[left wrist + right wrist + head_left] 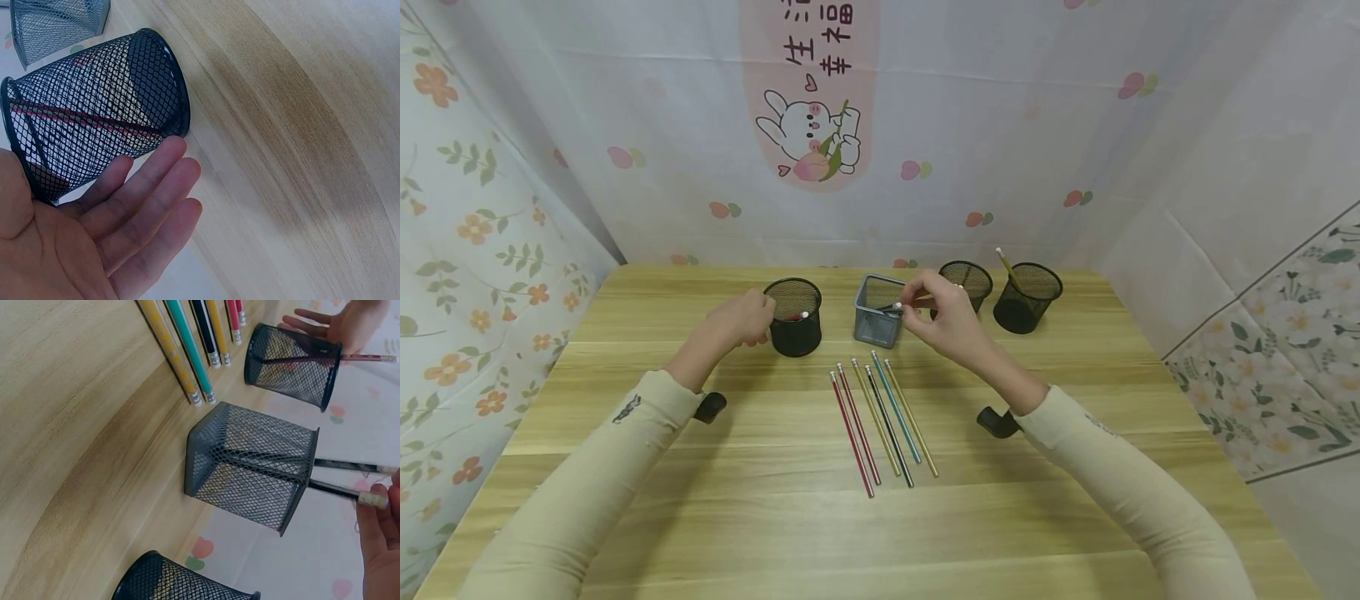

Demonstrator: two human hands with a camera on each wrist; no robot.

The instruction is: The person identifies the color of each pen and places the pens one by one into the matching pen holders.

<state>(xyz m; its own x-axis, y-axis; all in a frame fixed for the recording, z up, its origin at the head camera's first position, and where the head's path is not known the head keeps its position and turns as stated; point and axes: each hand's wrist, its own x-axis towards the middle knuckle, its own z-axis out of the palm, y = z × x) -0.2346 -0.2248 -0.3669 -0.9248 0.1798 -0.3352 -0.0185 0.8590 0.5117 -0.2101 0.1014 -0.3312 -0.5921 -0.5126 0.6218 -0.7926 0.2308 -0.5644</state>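
Note:
My left hand (739, 318) is beside the left round black mesh pen holder (796, 335), at its rim. In the left wrist view its fingers (164, 200) are loosely extended alongside the mesh. A red pencil (81, 117) leans inside that holder. At the grey square mesh pen holder (875, 328), my right hand (953, 323) pinches the eraser end of a black pencil (334, 490) between thumb and fingers. The pencil's lower part is inside the holder. A second black pencil (347, 465) stands beside it there.
Red, gold, black and blue pencils (891, 417) lie side by side on the wooden table (760, 517). Right of the grey holder stand two more black mesh holders; the far right holder (1026, 304) contains a gold pencil (1008, 268). A patterned curtain (985, 125) hangs behind.

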